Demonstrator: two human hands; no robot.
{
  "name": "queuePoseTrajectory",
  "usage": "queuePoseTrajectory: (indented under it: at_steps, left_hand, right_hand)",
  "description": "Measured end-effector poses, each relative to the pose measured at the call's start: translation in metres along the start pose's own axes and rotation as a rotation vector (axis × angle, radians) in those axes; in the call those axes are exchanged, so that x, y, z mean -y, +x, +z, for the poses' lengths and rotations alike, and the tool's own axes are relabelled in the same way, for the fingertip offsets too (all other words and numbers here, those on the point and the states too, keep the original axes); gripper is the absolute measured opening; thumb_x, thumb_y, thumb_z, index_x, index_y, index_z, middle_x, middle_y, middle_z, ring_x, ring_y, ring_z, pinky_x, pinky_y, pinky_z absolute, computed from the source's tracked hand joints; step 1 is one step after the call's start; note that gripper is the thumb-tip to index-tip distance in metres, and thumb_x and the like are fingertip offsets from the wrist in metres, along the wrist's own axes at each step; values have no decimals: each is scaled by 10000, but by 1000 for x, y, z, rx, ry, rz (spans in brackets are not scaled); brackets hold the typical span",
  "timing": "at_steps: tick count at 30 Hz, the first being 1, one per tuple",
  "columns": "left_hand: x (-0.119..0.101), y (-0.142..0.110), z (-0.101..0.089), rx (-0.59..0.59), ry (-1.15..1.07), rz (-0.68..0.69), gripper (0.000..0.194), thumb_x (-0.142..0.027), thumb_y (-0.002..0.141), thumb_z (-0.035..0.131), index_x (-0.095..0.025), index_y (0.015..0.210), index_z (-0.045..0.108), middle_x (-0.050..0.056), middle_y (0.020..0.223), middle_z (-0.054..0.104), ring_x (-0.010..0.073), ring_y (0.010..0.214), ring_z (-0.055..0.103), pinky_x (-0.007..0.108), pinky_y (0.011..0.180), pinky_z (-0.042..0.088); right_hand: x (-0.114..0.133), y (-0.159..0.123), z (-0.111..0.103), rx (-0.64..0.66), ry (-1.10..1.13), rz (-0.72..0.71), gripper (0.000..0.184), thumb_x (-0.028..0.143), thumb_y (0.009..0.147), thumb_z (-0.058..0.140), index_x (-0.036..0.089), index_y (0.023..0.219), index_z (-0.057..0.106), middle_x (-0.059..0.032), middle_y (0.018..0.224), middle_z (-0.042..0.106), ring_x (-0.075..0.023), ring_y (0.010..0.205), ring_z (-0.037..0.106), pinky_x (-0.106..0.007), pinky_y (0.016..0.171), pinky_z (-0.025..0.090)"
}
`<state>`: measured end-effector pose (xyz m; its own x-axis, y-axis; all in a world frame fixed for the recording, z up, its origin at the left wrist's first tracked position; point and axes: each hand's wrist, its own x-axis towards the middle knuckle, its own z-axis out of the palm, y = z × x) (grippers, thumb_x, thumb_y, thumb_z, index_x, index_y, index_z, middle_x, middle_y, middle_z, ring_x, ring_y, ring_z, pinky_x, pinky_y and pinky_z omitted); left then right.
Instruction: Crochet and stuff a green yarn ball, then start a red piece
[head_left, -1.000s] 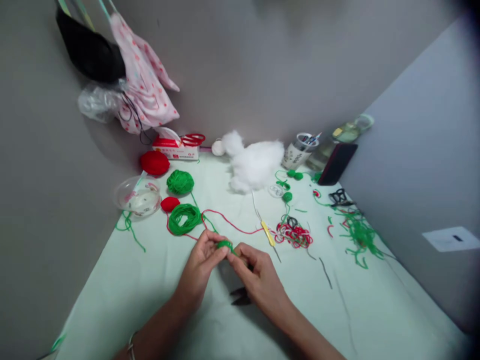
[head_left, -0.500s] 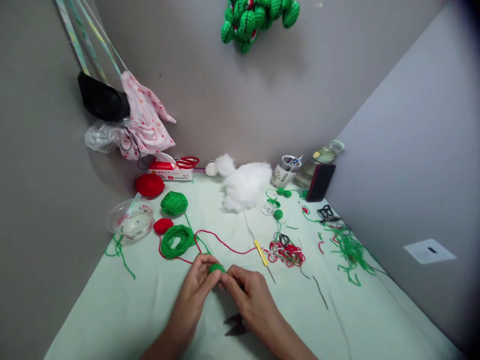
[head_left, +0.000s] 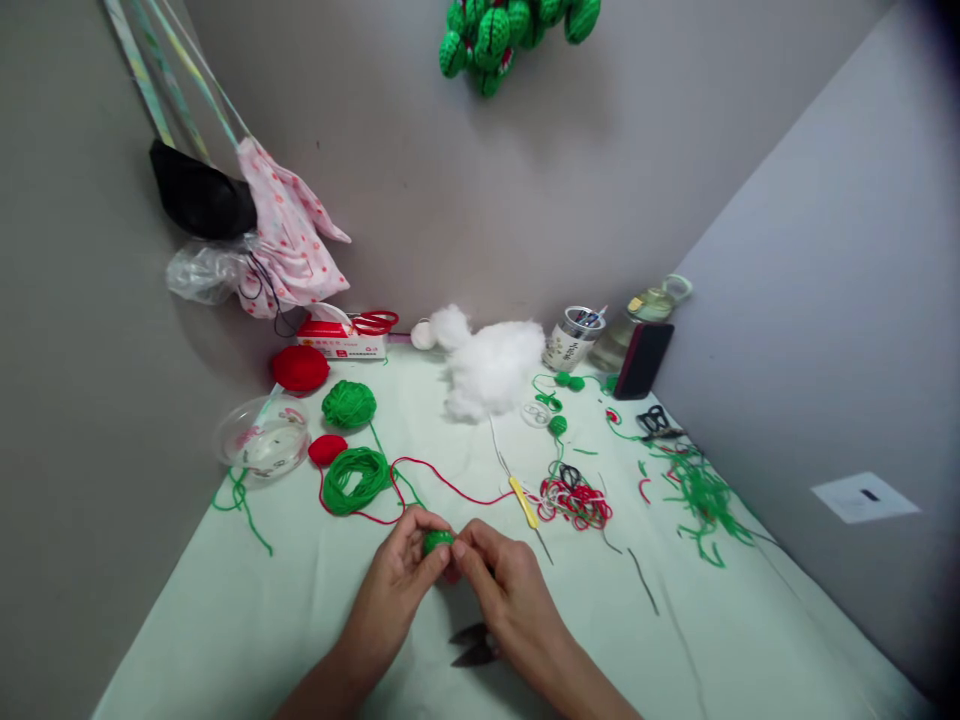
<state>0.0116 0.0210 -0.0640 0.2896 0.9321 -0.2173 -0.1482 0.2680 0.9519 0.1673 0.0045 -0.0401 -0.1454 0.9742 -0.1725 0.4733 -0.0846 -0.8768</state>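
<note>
Over the near middle of the table (head_left: 300, 620), we see the small green crocheted piece (head_left: 437, 541) held between the thumb and fingers of our left hand (head_left: 397, 575), while our right hand (head_left: 504, 585) pinches narrowly at its right edge, its long axis being unclear to us.

Pale green cloth (head_left: 225, 620) offered passage left of the left hand (head_left: 394, 578). A coiled green yarn skein (head_left: 354, 481) and yellow-handled metal hook (head_left: 524, 503) obstructed ahead; dark pointed blades (head_left: 474, 656) jutted beside the right hand (head_left: 511, 585).
</note>
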Motion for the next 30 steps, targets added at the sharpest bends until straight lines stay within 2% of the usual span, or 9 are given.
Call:
queuePoseTrajectory:
  at_steps: [5,9,13,17,20,23,26,28,30]
  left_hand:
    - [9,-2,2,-187,135,96,140,-331,831,667,-218,889,608,32,856,651,215,824,625,323,762,500]
    - [10,1,2,-228,230,155,92,-291,823,638,-217,877,636,47,859,675,237,843,637,335,777,491]
    - [4,2,1,-153,258,111,117,-321,877,615,-217,906,660,63,906,706,239,807,642,338,754,488]
    - [-2,-3,-3,-30,228,160,179,-382,940,584,-225,942,668,73,976,714,253,894,648,345,837,496]
    - [-4,-6,-6,-44,232,206,188,-393,963,574,-228,934,659,54,926,680,233,884,627,328,839,482]
    - [-7,-6,-10,-75,146,157,209,-422,957,587,-225,907,637,6,791,580,170,682,550,281,650,438]
    - [-10,-6,-12,-88,-30,72,209,-421,942,593,-219,886,603,-23,787,518,109,564,439,241,527,340]
    - [-11,-5,-11,-107,-104,51,193,-395,931,599,-212,872,592,-28,810,505,86,554,393,224,519,308]
    - [-11,-5,-10,-122,-130,31,186,-377,918,604,-203,854,589,-40,771,468,76,542,335,215,517,277]
  right_hand:
    - [5,-5,10,1,-156,-123,295,343,1027,359,227,812,524,21,653,506,-149,562,411,-282,586,274]
    - [7,-6,13,-11,-163,-184,274,275,1029,360,235,824,538,21,643,537,-149,529,412,-283,568,269]
    - [7,-8,14,-14,-124,-159,260,275,1036,399,235,857,583,14,664,590,-152,540,466,-279,574,295]
    - [9,-11,12,-2,-45,-149,251,289,1045,423,226,939,641,16,701,609,-148,580,494,-269,593,336]
    - [16,-12,-2,106,-21,-225,251,289,1043,482,223,946,703,5,783,646,-149,682,559,-257,655,402]
    - [19,-9,-30,144,-1,-307,201,339,1023,583,235,988,751,-43,1035,718,-191,962,660,-280,847,482]
    - [8,-1,-55,-154,-311,-131,233,329,1056,512,213,1157,688,-91,1133,702,-217,983,671,-329,863,479]
    - [-6,6,-62,-214,-675,73,219,277,1054,502,195,1192,650,-109,1106,699,-253,973,674,-328,752,440]
    - [-18,12,-62,-192,-854,160,205,165,1014,515,194,1176,638,-119,1107,694,-266,984,672,-302,653,363]
